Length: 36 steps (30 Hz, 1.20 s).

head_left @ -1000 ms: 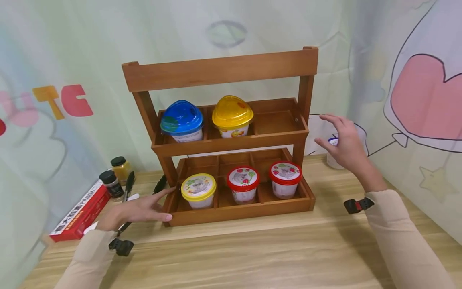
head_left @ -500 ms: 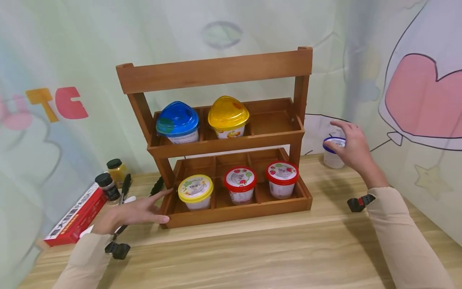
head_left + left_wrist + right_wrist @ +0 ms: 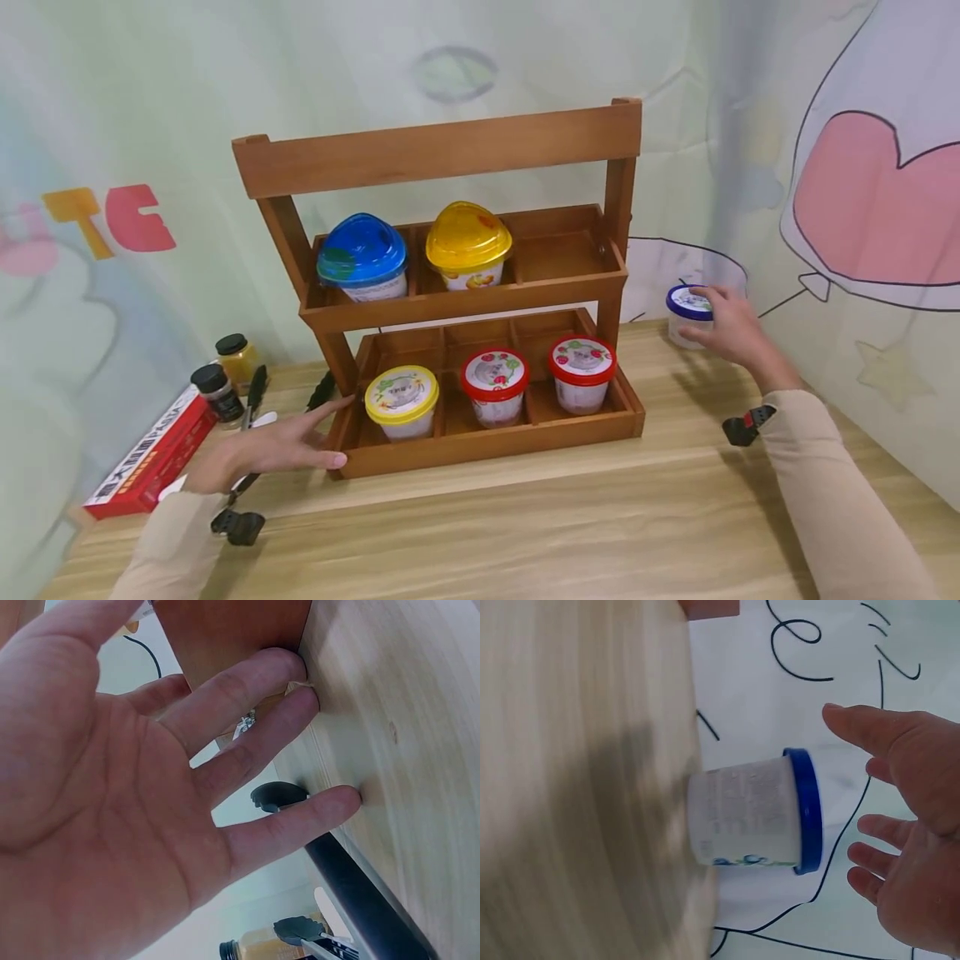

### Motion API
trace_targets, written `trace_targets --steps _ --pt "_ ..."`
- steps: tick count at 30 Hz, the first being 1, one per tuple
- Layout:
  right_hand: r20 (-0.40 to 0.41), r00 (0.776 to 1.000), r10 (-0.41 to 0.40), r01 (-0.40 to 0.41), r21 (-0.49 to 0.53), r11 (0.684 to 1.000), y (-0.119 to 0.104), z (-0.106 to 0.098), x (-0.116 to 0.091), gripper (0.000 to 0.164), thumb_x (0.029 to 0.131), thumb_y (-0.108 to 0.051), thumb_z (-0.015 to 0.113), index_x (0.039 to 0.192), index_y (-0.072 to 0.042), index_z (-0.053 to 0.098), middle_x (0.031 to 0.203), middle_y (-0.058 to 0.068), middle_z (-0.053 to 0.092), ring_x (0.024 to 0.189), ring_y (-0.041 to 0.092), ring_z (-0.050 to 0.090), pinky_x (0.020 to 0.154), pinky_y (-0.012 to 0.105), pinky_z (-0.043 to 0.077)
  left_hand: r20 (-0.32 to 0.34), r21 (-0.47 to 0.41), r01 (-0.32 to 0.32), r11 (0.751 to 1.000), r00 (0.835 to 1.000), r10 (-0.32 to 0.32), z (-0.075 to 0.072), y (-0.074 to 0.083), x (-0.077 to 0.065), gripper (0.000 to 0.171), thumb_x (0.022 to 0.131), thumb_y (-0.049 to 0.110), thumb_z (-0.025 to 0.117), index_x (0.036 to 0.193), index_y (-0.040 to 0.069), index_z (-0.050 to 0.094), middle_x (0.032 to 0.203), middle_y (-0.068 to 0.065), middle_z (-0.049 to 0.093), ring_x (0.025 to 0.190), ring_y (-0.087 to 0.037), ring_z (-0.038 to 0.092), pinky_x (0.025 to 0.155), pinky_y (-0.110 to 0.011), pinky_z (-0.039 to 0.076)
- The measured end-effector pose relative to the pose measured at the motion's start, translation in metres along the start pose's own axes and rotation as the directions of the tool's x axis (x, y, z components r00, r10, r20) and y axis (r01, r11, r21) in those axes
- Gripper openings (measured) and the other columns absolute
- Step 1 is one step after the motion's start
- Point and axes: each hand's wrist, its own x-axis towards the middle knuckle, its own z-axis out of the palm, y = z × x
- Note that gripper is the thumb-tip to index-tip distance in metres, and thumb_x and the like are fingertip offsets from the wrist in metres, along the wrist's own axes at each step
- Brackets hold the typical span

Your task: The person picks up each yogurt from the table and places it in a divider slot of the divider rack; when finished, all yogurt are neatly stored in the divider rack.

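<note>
A white tub with a blue lid (image 3: 681, 302) stands upright on the table to the right of the wooden rack. My right hand (image 3: 735, 329) is beside this tub, thumb and fingers spread; in the right wrist view a gap shows between the fingers and the blue lid (image 3: 808, 810). At the left end of the two-tier wooden rack (image 3: 480, 454), my left hand (image 3: 270, 446) rests with its fingers extended and spread. In the left wrist view the fingers (image 3: 255, 750) lie against the rack's brown side (image 3: 232, 637) and the tabletop, and the palm holds nothing.
The rack's lower tier bears a yellow-lidded tub (image 3: 402, 400) and two red-lidded tubs (image 3: 495, 379). Above are tubs with blue (image 3: 362, 250) and yellow (image 3: 468, 237) domed lids. A red pasta box (image 3: 150, 454), two jars (image 3: 217, 392) and black-handled utensils (image 3: 257, 387) lie left.
My right hand has moved down and closer to the blue-lidded tub. My left hand keeps its place at the rack's left end. The whole scene shifts slightly left in the view.
</note>
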Motion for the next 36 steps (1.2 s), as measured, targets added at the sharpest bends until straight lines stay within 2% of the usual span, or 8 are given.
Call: trace_targets --steps 4,10,14,19,29,31,34,36 --pt "0.03 0.999 0.023 -0.023 -0.028 0.999 0.009 0.006 0.004 0.068 0.09 -0.022 0.073 0.141 0.01 0.041 0.146 0.046 0.023 0.132 0.064 0.024 0.106 0.072 0.022 0.006 0.008 0.008 1.0 1.0 -0.008 -0.001 -0.001 0.0 0.098 0.091 0.046 0.071 0.159 0.006 0.014 0.156 -0.035 0.023 0.126 -0.053 0.049 0.098 -0.065 0.043" --pt "0.014 0.999 0.045 -0.044 -0.02 0.999 0.016 0.006 0.006 0.058 0.088 -0.019 0.074 0.131 0.011 0.049 0.146 0.047 0.022 0.133 0.065 0.023 0.107 0.072 0.021 -0.007 0.03 -0.005 1.0 1.0 0.005 -0.003 0.001 0.001 0.097 0.09 0.046 0.071 0.159 0.007 0.016 0.156 -0.035 0.025 0.125 -0.051 0.051 0.098 -0.064 0.043" --pt "-0.004 0.998 0.062 -0.062 -0.001 0.998 0.015 0.005 0.006 0.048 0.087 -0.019 0.076 0.118 0.011 0.052 0.148 0.047 0.018 0.133 0.066 0.02 0.108 0.072 0.018 -0.003 0.017 0.006 1.0 1.0 -0.006 -0.004 0.0 0.0 0.098 0.09 0.046 0.072 0.16 0.007 0.014 0.157 -0.034 0.022 0.127 -0.053 0.048 0.098 -0.066 0.042" --pt "-0.003 0.997 0.083 -0.083 0.019 0.996 0.016 0.005 0.003 0.043 0.084 -0.022 0.079 0.102 0.005 0.05 0.152 0.044 0.011 0.134 0.069 0.016 0.107 0.074 0.016 0.006 -0.002 0.019 1.0 1.0 -0.019 -0.002 0.0 0.0 0.098 0.09 0.047 0.071 0.16 0.009 0.014 0.157 -0.034 0.021 0.128 -0.054 0.047 0.099 -0.066 0.041" --pt "-0.005 0.998 0.063 -0.063 -0.002 0.998 0.012 0.009 0.001 0.042 0.084 -0.03 0.081 0.093 -0.003 0.049 0.15 0.047 0.011 0.131 0.071 0.02 0.101 0.078 0.025 -0.008 0.011 0.016 1.0 1.0 -0.016 -0.001 0.001 0.0 0.099 0.09 0.048 0.072 0.16 0.008 0.014 0.158 -0.034 0.022 0.128 -0.054 0.048 0.099 -0.065 0.042" --pt "-0.012 0.998 0.056 -0.056 -0.008 0.998 0.012 0.01 0.0 0.041 0.085 -0.031 0.08 0.092 -0.004 0.05 0.148 0.047 0.016 0.127 0.069 0.027 0.098 0.077 0.029 -0.004 0.013 0.025 1.0 1.0 -0.025 0.0 0.001 0.001 0.1 0.089 0.05 0.071 0.16 0.009 0.014 0.158 -0.033 0.022 0.128 -0.053 0.047 0.099 -0.065 0.042" --pt "-0.011 1.0 0.024 -0.024 -0.03 0.999 0.012 0.011 0.0 0.039 0.086 -0.03 0.079 0.088 -0.004 0.049 0.132 0.043 0.033 0.11 0.059 0.04 0.087 0.069 0.04 0.001 0.007 0.036 0.999 0.999 -0.036 0.0 0.001 0.001 0.101 0.089 0.051 0.071 0.16 0.009 0.013 0.158 -0.033 0.022 0.129 -0.053 0.047 0.099 -0.065 0.042" --pt "-0.005 1.0 0.0 0.0 -0.038 0.999 0.012 0.012 0.0 0.039 0.087 -0.03 0.078 0.085 -0.004 0.05 0.121 0.037 0.037 0.1 0.052 0.041 0.079 0.063 0.04 0.001 0.008 0.041 0.999 0.999 -0.041 0.0 0.001 0.0 0.102 0.089 0.052 0.071 0.16 0.008 0.013 0.158 -0.033 0.022 0.129 -0.053 0.047 0.099 -0.064 0.042"
